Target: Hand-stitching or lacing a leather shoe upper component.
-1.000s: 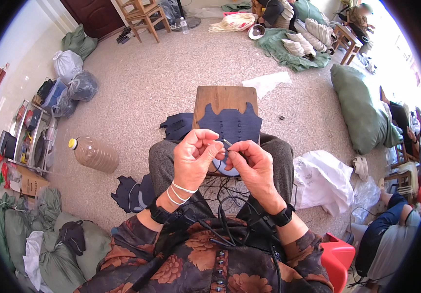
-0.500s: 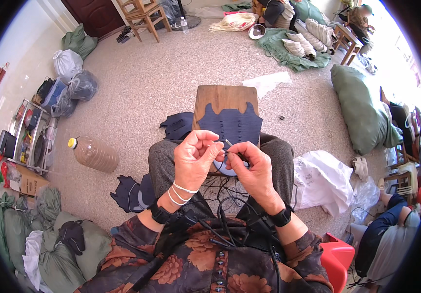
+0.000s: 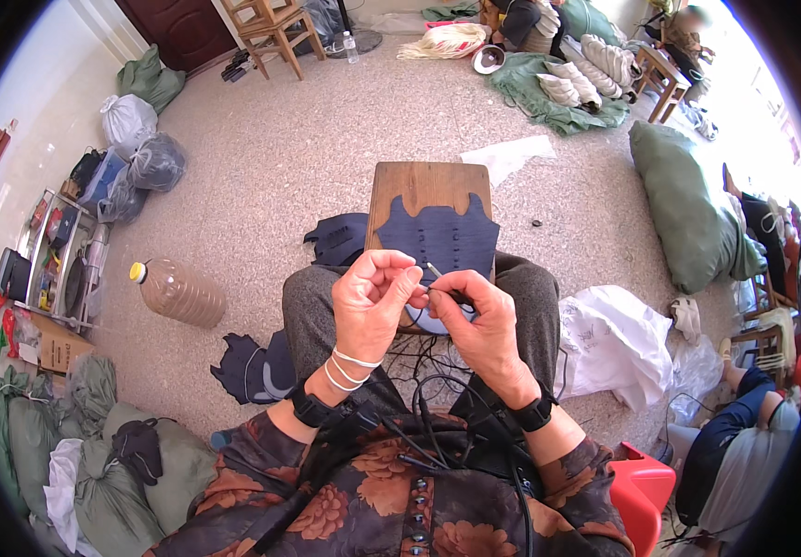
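A dark blue flat cut piece with rows of small dark marks or slits lies on a wooden board between my knees. Over its near edge, my left hand has thumb and forefinger pinched together. What they hold is too small to make out; a dark strand hangs below. Close beside it, my right hand grips a thin tool with a pale tip pointing up and away. Its handle is mostly hidden by my fingers, so its exact kind does not show.
More dark cut pieces lie left of the board and by my left knee. A large clear jug with a yellow cap lies on the floor. Black cables cross my lap. A white sack and a red stool are at right.
My right hand has shifted very slightly left, toward the left fingertips. Otherwise the hands keep almost the same pose, and the dark blue piece stays put.
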A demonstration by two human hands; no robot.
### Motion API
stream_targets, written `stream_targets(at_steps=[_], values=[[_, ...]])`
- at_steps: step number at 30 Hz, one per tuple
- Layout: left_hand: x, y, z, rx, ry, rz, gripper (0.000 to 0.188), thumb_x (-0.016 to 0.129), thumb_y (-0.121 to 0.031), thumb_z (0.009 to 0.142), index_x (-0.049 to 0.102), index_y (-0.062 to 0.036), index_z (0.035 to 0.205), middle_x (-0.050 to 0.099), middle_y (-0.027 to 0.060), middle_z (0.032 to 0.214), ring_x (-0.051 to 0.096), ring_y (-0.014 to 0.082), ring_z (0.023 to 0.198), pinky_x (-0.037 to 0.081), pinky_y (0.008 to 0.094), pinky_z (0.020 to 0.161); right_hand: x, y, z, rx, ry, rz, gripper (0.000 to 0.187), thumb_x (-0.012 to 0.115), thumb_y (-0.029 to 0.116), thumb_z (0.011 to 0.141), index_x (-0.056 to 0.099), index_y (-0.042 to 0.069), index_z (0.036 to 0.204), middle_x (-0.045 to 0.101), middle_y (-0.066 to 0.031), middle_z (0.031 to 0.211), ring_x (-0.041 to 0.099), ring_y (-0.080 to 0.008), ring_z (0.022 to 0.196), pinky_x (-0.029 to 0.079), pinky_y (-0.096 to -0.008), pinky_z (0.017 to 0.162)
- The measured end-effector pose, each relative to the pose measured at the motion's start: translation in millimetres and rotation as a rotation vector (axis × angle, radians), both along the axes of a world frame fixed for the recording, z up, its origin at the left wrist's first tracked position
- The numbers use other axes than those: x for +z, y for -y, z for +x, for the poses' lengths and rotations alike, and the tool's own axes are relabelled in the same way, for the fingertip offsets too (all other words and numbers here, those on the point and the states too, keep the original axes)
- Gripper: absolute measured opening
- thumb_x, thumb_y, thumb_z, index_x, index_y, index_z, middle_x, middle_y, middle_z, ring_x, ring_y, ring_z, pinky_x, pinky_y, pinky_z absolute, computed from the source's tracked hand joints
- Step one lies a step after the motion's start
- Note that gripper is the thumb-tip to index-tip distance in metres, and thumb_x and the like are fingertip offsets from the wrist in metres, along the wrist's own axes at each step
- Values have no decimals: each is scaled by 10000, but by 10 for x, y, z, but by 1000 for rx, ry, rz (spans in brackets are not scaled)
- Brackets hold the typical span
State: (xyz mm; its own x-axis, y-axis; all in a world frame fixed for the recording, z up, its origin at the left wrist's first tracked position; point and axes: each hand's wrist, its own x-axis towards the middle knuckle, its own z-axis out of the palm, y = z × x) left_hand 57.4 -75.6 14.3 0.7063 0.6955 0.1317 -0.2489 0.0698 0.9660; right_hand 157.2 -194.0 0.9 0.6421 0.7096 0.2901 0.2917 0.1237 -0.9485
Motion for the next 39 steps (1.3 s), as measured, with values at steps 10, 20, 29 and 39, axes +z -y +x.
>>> stream_targets(at_steps=[10, 20, 29, 39], values=[[1, 19, 1, 17, -21, -9, 116, 671, -78, 951, 625, -11, 1033, 681, 39, 817, 667, 96, 678, 566, 225, 640, 14, -2, -14, -63, 159, 3, 102, 712, 7, 840, 664, 24, 928, 713, -111, 861, 712, -261, 793, 545, -330, 697], [-28, 0, -15, -16, -32, 43, 112, 658, -74, 959, 623, -8, 1042, 677, 32, 816, 651, 81, 689, 548, 216, 640, -22, -4, -20, -14, 0, 17, 85, 702, 4, 856, 661, 4, 931, 710, -90, 812, 701, -157, 756, 539, -276, 693], [-36, -11, -44, 25, -27, 419, 119, 674, -1, 930, 631, -2, 1040, 679, 31, 890, 654, 76, 770, 549, 212, 698, 17, 24, -3, 90, -235, -8, 46, 669, 10, 903, 647, -23, 924, 703, -48, 783, 663, -80, 739, 541, -239, 682], [-32, -54, -61, -54, -43, 292, 88, 675, -32, 940, 631, 0, 1009, 671, 22, 852, 638, 58, 746, 539, 198, 678, 25, 14, -26, 154, -388, 50, 59, 637, 17, 948, 653, -40, 946, 706, -52, 805, 659, -73, 747, 559, -232, 687]])
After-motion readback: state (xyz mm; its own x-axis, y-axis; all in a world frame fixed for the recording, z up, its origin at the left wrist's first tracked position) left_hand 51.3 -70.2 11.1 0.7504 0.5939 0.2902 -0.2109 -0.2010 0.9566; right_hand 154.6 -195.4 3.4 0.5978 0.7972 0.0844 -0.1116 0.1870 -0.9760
